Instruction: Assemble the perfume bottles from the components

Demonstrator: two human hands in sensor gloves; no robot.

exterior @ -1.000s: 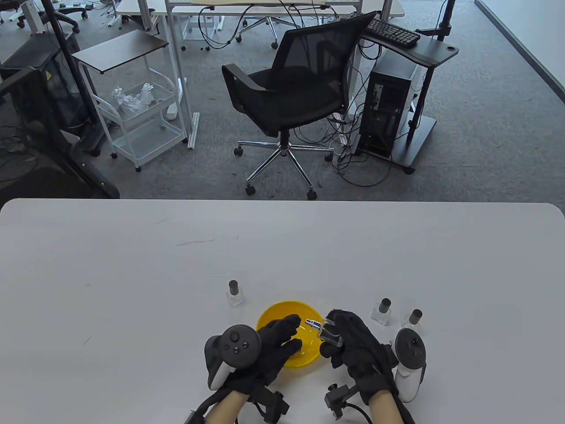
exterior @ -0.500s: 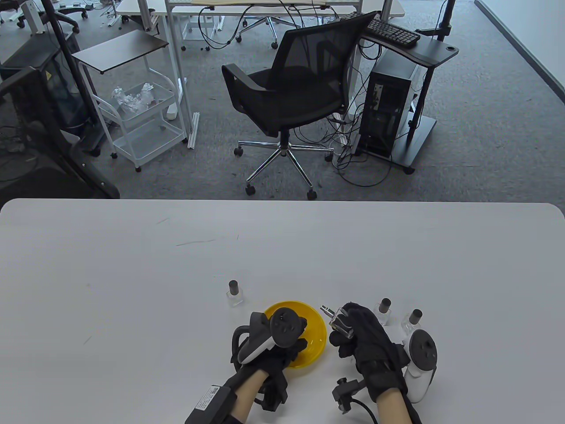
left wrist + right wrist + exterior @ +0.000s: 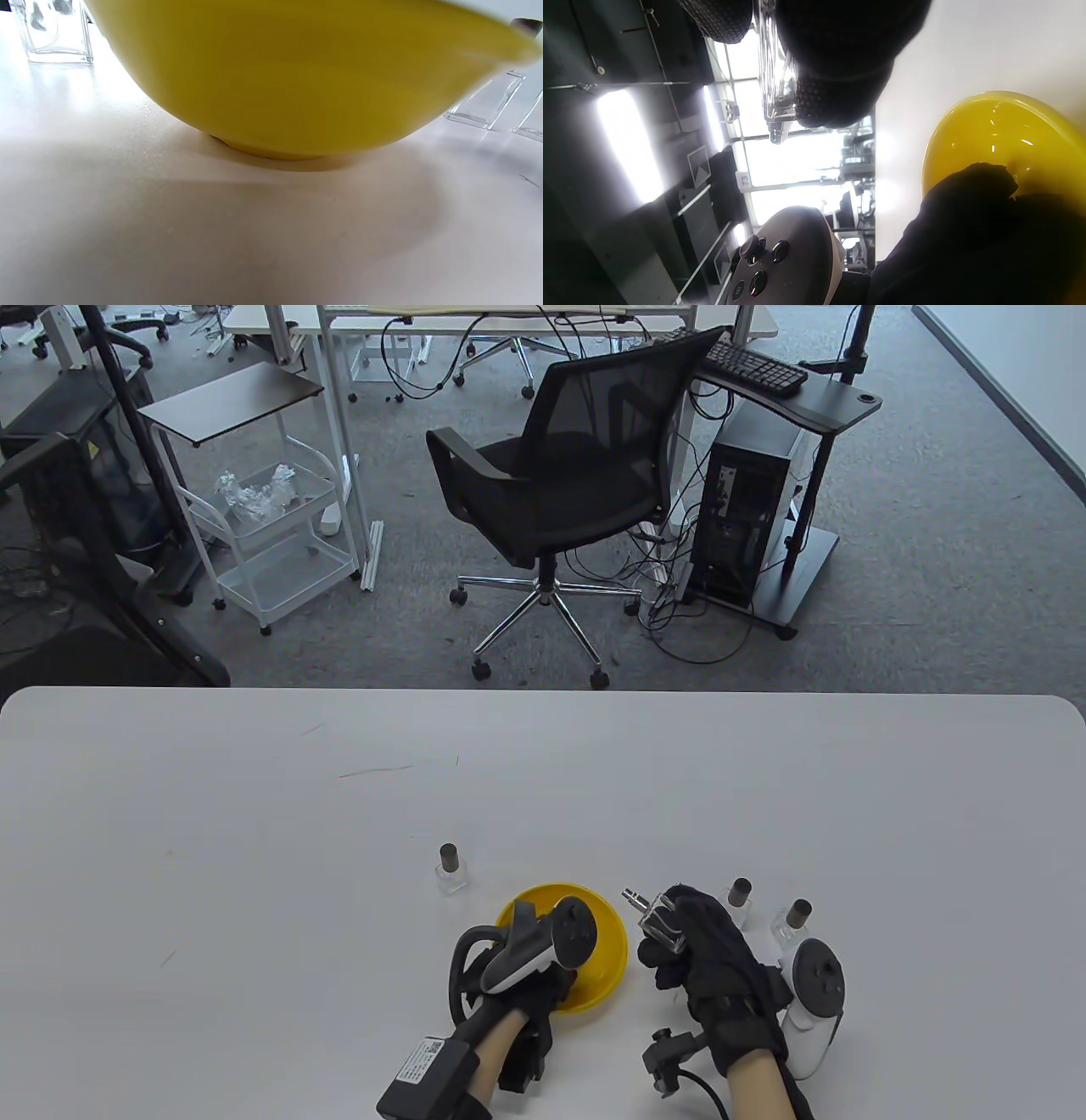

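Note:
A yellow bowl [image 3: 604,931] sits near the table's front edge. My left hand [image 3: 556,982] reaches into its near side, turned on edge with the tracker [image 3: 551,942] over it. In the right wrist view its fingers [image 3: 967,190] look curled over the bowl [image 3: 1001,123]; I cannot tell if they hold anything. My right hand [image 3: 666,937] grips a clear glass bottle [image 3: 660,923] with a silver spray nozzle, tilted, just right of the bowl. The right wrist view shows the bottle [image 3: 775,76] between the fingertips [image 3: 840,84].
Three capped clear bottles stand on the white table [image 3: 254,831]: one [image 3: 452,869] left of the bowl, two [image 3: 736,899] [image 3: 793,918] right of my right hand. The left wrist view shows the bowl's underside [image 3: 275,84] and bottle bases [image 3: 55,38] [image 3: 488,101].
My left hand has rolled onto its edge and shifted right in the bowl. My right hand has carried the bottle right, off the bowl's rim.

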